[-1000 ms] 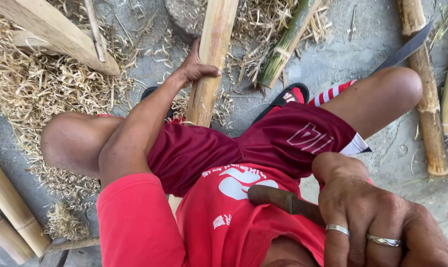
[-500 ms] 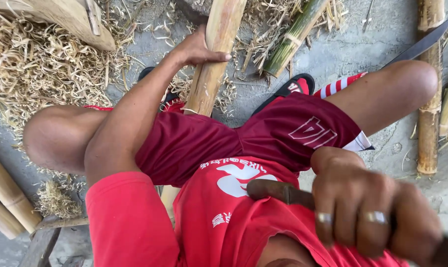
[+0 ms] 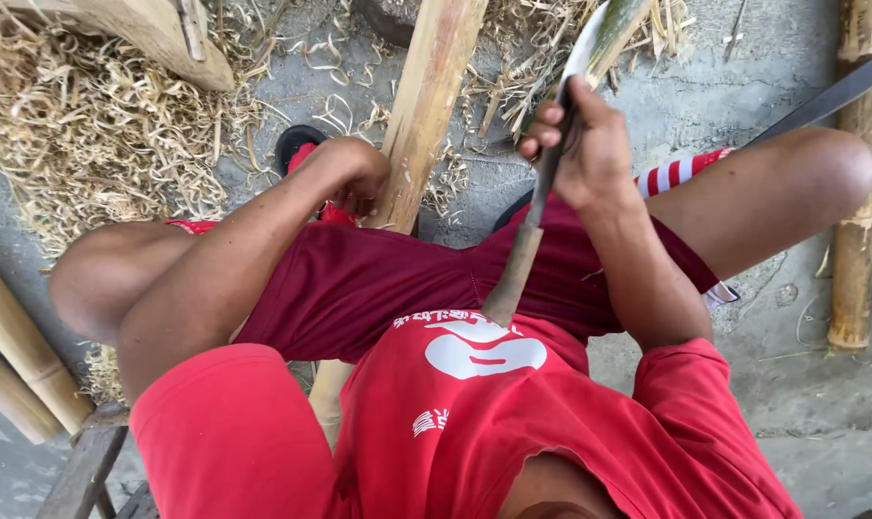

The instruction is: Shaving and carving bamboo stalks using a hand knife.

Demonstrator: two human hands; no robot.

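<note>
The bamboo pole (image 3: 426,106) runs from the far ground back between the person's knees and under the lap, its near end showing below the shorts. The left hand (image 3: 351,175) is closed around it just where it passes the thigh, knuckles up. The right hand (image 3: 590,154) is closed on a long knife (image 3: 542,207) near where the blade meets the wooden handle; the handle points back toward the red shirt (image 3: 474,413) and the pale blade rises toward the far side, close to the pole. The risk lies in that grip: held so far forward, the fingers sit at the blade itself, and a slip could cut them. If the blade skids off the hard, smooth bamboo, it could swing left into the hand holding the pole, or down onto a bare knee. Loose shavings (image 3: 90,125) lie heaped at far left, near a sandal (image 3: 297,144), and could let a foot slide. More poles (image 3: 854,192) lie at right.
</note>
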